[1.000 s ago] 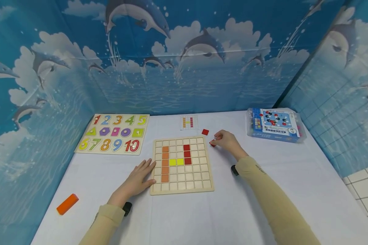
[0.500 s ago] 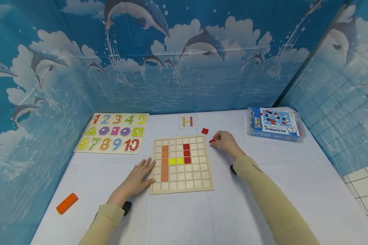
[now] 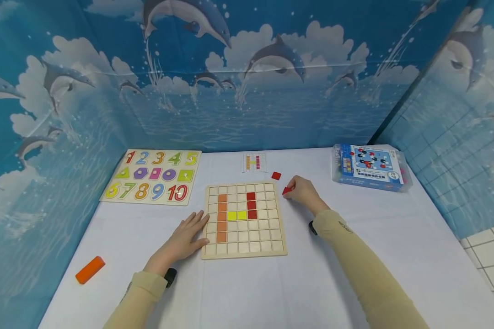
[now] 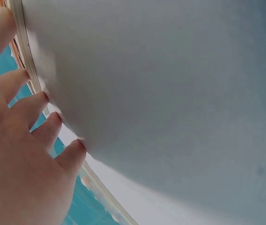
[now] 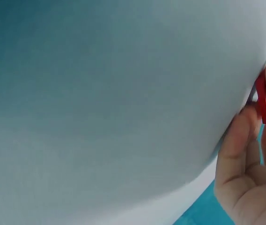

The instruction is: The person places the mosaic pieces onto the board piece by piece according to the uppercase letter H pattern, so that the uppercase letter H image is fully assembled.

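My right hand (image 3: pixel 306 194) pinches a red square tile (image 5: pixel 265 99) between thumb and fingers, just off the right edge of a wooden grid board (image 3: pixel 267 250). My left hand (image 3: pixel 182 237) lies with spread fingers at the board's left edge, fingertips touching the rim in the left wrist view. In the grid sit a column of orange tiles (image 3: pixel 222 217), two yellow tiles (image 3: pixel 236 215) side by side, and three dark red tiles (image 3: pixel 251 205) in a column. Another red tile (image 3: pixel 276 175) lies on the cloth beyond the board's top right corner.
A small pattern card (image 3: pixel 254 162) lies behind the board. At the back left is a number and shape puzzle (image 3: pixel 152 177); a clear plastic case (image 3: pixel 370 167) stands at the back right. An orange block (image 3: pixel 90 270) rests at the front left. Dolphin-print curtains (image 3: pixel 247 82) enclose the table.
The tile at my right fingertips has been tilted up and turned, showing more of its face. My left hand stays at the board's edge. The tiles in the grid are unchanged.
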Tool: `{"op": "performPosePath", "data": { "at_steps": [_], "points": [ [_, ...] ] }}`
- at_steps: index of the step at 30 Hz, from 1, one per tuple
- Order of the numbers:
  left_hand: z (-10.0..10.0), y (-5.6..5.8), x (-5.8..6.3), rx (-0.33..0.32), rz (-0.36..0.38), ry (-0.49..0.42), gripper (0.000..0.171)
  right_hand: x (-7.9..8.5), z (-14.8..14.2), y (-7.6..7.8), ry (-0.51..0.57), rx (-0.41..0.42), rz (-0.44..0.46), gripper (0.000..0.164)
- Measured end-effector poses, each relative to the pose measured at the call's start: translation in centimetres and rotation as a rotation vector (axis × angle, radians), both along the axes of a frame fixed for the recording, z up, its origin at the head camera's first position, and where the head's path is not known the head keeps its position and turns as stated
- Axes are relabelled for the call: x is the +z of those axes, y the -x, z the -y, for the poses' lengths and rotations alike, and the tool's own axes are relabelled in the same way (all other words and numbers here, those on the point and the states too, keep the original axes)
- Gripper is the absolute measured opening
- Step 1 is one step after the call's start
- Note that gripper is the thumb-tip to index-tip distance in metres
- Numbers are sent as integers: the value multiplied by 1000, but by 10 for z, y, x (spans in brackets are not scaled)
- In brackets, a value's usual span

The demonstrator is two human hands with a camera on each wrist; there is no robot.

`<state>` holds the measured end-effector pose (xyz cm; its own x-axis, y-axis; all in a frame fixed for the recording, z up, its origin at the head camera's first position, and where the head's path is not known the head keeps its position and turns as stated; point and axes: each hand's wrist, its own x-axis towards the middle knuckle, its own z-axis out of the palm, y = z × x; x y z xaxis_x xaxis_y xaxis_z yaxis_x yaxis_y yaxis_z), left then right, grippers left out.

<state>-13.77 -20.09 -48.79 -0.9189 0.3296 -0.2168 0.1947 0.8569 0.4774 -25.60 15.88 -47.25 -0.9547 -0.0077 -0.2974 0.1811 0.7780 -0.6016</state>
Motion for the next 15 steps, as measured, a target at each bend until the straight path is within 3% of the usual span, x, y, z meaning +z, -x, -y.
{"op": "performPosePath", "data": {
  "at_steps": [15],
  "points": [
    [4,2,-1,-26,-4,-7,72,17,7,-22,141,42,-21,24]
  ]
}}
